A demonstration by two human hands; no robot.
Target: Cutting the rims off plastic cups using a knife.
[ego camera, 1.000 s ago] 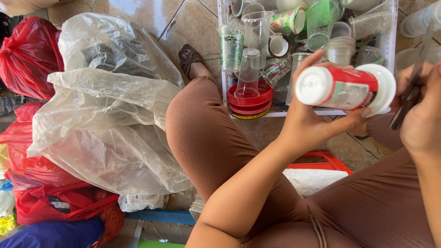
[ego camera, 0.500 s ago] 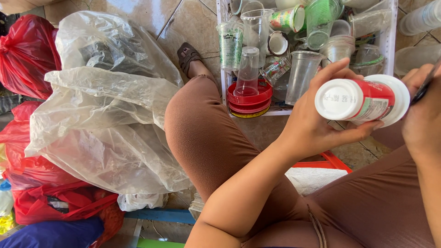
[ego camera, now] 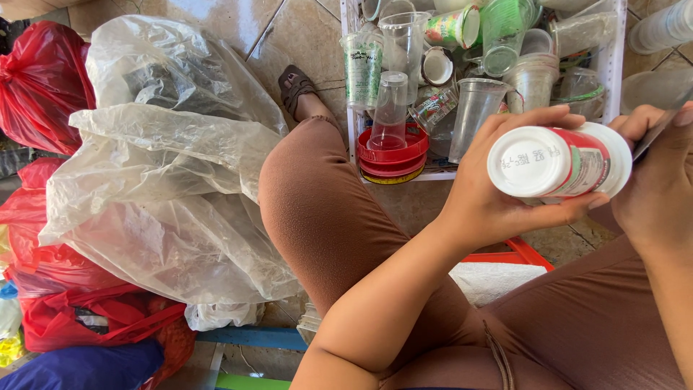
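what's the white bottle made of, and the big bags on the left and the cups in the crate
The white bottle in the left hand looks like opaque, smooth plastic with a glossy red-and-white label wrap. The big bags seem thin translucent plastic film, crinkled and shiny. The cups in the white crate look like clear, thin-walled plastic; you can see through them.

Two hands show: the left hand [ego camera: 498,195] and the right hand [ego camera: 660,180], with one white bottle [ego camera: 559,162] with a red label between them. One white crate [ego camera: 613,65] stands above the bottle. In the crate the clear plastic cups are too jumbled to count exactly; at least five show. One stack of red lids [ego camera: 393,155] sits at the crate's near left corner. Left of the crate lie two clear plastic bags [ego camera: 173,180] and two red bags [ego camera: 40,79].
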